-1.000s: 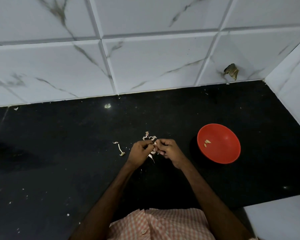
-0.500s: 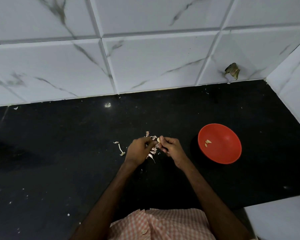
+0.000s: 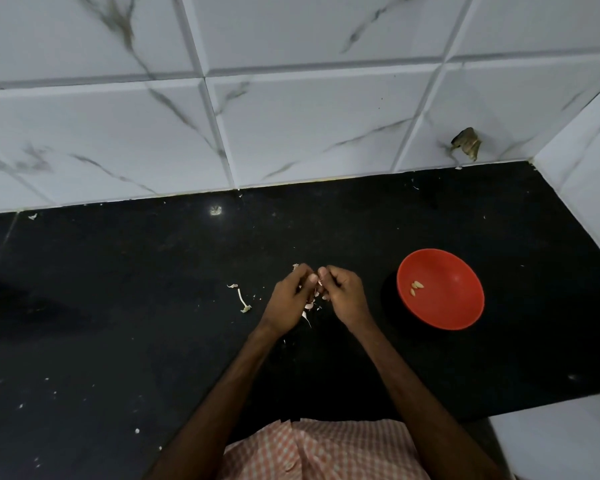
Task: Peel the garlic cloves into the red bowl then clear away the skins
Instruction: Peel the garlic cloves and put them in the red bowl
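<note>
- A person's left hand (image 3: 288, 299) and right hand (image 3: 345, 294) meet over a black countertop (image 3: 153, 306), thumb tips touching, fingers curled inward.
- Both hands pinch a garlic clove (image 3: 319, 282) between them; only a pale sliver of it shows between the thumbs, the rest hidden by the fingers.
- Loose skins (image 3: 307, 307) lie on the counter directly under and between the hands, pale and papery, some partly covered by the left palm.
- A thin stem scrap (image 3: 243, 300) rests on the counter to the left of the left hand, apart from it.
- The red bowl (image 3: 459, 303) stands upright on the counter to the right of the right hand, near it but not touching.
- Peeled cloves (image 3: 416, 287) lie inside the bowl on its left inner slope; they look like two or three, though the count is hard to make out.
- Small white flecks (image 3: 136, 430) dot the counter toward the near left edge.
- A white marble-pattern tiled wall (image 3: 291, 133) rises behind the counter and turns a corner at far right.
- A brownish patch (image 3: 466, 144) clings to the wall just above the counter's back edge; what it is cannot be told.
- A pink checked shirt (image 3: 326, 448) fills the bottom edge between the two bare forearms.
</note>
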A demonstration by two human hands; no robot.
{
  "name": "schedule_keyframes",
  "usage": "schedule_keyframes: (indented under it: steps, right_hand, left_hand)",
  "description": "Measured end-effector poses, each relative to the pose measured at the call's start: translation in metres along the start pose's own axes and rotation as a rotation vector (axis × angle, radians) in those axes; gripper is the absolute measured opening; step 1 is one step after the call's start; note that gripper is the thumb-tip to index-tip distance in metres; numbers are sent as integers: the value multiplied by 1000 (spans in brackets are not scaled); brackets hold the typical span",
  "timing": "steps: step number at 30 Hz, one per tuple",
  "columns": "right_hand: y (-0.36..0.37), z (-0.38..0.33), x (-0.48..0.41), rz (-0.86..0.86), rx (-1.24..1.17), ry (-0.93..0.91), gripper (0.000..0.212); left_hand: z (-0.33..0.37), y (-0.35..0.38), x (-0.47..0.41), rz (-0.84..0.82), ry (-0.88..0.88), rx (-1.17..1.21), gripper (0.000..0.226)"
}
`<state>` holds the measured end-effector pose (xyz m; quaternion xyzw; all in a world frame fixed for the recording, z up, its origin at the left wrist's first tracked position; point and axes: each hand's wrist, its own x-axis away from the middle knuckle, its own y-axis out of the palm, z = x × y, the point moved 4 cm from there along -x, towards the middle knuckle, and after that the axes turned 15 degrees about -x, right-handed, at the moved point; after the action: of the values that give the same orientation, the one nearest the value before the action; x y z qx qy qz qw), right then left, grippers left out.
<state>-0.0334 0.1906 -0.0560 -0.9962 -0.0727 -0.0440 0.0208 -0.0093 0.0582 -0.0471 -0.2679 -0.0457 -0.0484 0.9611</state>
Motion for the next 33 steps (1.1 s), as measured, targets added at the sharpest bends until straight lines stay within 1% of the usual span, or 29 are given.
schedule_keyframes:
  steps: [4,6,8,10,12,14,17,19,21,23,24,26,28,30,33]
  right_hand:
    - [0,-7,1,37,77,-136,31]
    - [0,-7,2,65,136,-197,28]
    - [-1,-7,4,87,205,-250,28]
    - [-2,-11,6,114,328,-319,33]
    - [-2,-17,11,150,500,-402,35]
    - [-3,-22,11,196,608,-387,34]
    - [-5,-20,5,198,679,-243,31]
    - [-1,-23,3,160,684,-205,33]
    - [9,-26,8,110,691,-245,35]
    - [12,-24,10,123,632,-212,38]
    - [10,-22,10,150,570,-169,38]
    - [3,-16,7,188,474,-116,36]
    - [-2,-18,4,170,430,-114,29]
    - [-5,-25,2,100,441,-157,23]
    - [-4,-30,-2,1,563,-196,23]
  left_hand:
    - [8,4,1,-18,-94,197,33]
    - [14,3,3,-62,-209,285,37]
    - [15,5,4,-134,-361,320,42]
    - [13,8,7,-223,-495,365,44]
    - [14,9,8,-248,-555,404,43]
    - [19,9,7,-220,-473,333,41]
    - [19,9,3,-98,-325,213,37]
    - [13,7,1,9,-282,-10,38]
    - [8,1,-1,118,-279,-248,35]
    - [10,-5,-1,179,-237,-345,30]
    - [12,-7,-2,176,-204,-347,29]
    - [18,-10,-3,110,-158,-352,27]
    - [22,-11,-3,58,-130,-397,20]
    - [26,-11,-1,37,-88,-495,16]
    - [30,-10,1,7,-2,-653,14]
